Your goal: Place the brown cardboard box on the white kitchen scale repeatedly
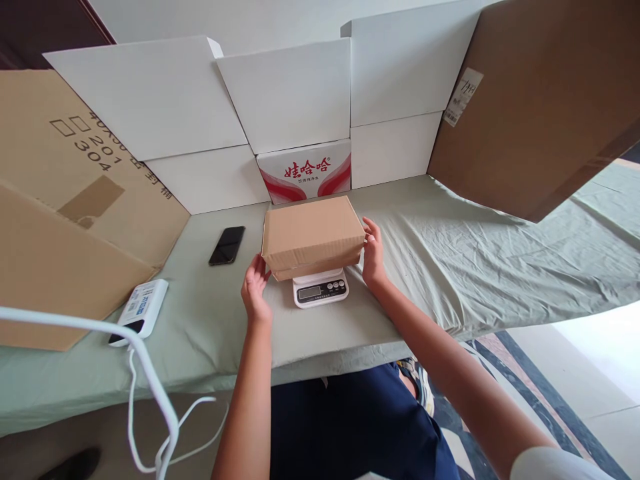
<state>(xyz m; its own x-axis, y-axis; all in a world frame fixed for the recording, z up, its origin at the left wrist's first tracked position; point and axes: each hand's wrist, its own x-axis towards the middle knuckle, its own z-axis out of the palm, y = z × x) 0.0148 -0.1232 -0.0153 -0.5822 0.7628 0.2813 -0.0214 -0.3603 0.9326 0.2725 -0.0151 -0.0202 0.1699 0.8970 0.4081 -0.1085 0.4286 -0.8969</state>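
A brown cardboard box (pixel 313 235) sits on a small white digital scale (pixel 321 288) on the green-covered table (pixel 450 267), held at both ends — the left hand (pixel 255 289) cups its near left corner, the right hand (pixel 373 254) presses flat against its right side. A black phone (pixel 227 245) lies just left of the box, and a white power bank (pixel 141 310) rests nearer the table's front edge.

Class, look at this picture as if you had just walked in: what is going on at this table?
A person sits at a cloth-covered table and holds a brown cardboard box on a small digital scale. The left hand touches the box's left end, the right hand its right end. A black phone lies to the left, and a white power bank lies nearer the table's edge.
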